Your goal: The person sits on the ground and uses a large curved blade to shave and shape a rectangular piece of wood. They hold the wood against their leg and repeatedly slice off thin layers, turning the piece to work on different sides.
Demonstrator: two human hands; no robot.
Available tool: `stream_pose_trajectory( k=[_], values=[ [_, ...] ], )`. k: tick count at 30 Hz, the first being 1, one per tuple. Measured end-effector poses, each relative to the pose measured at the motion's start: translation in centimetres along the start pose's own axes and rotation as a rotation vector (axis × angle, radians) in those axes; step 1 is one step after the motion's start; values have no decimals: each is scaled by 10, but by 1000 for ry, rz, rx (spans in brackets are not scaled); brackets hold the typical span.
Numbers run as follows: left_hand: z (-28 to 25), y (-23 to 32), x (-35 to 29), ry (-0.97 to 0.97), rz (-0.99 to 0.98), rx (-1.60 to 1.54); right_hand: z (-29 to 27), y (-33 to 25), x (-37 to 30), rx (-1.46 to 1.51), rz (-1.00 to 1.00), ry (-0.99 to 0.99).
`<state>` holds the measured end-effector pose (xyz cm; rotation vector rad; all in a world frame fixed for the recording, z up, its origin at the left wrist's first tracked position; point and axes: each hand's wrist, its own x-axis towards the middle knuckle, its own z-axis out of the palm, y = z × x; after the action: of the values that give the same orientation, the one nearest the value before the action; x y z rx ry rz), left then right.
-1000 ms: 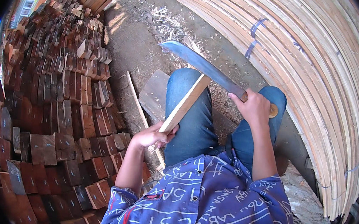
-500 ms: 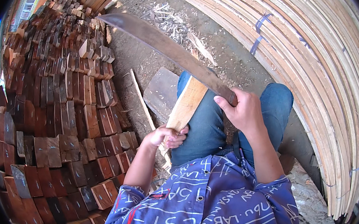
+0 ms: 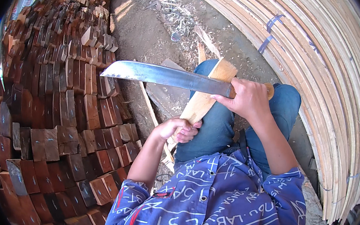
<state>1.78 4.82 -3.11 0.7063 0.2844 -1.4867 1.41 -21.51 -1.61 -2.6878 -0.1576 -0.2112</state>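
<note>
My left hand (image 3: 182, 130) is closed around the near end of a pale, flat piece of wood (image 3: 200, 107), which slants up and away over my left thigh. In my right hand (image 3: 250, 100) is the wooden handle of a machete (image 3: 162, 76), its rounded butt showing past my fingers. The long grey blade points left, nearly level, and crosses over the wood below its far end. Whether the edge touches the wood I cannot tell. Part of the wood is hidden under the blade and inside my left fist.
Rows of stacked reddish-brown wood blocks (image 3: 55, 100) fill the left side. Long pale wooden strips (image 3: 321, 82), tied with blue bands, curve along the right. Wood shavings (image 3: 176, 16) and a thin stick (image 3: 149, 105) lie on the ground ahead.
The machete has turned from slanting up-left to nearly level, and its blade now catches the light. The wood's far end now shows beyond the blade. My left hand keeps its grip.
</note>
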Motion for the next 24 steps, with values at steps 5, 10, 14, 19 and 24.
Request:
stream_pose_trajectory(
  k=[5,10,14,19,24],
  values=[
    [-17,-2,3,-107,-2,-18,-6,17,-8,-4,67,44],
    [-22,-5,6,-118,-25,-29,-11,12,-9,13,60,36],
    [-28,-8,8,-152,3,24,-4,-9,-6,34,22,-41],
    [-27,-9,3,-164,27,33,3,9,5,-51,-7,22],
    [-24,-6,12,-199,1,-31,-15,23,3,-1,142,-8]
  ],
)
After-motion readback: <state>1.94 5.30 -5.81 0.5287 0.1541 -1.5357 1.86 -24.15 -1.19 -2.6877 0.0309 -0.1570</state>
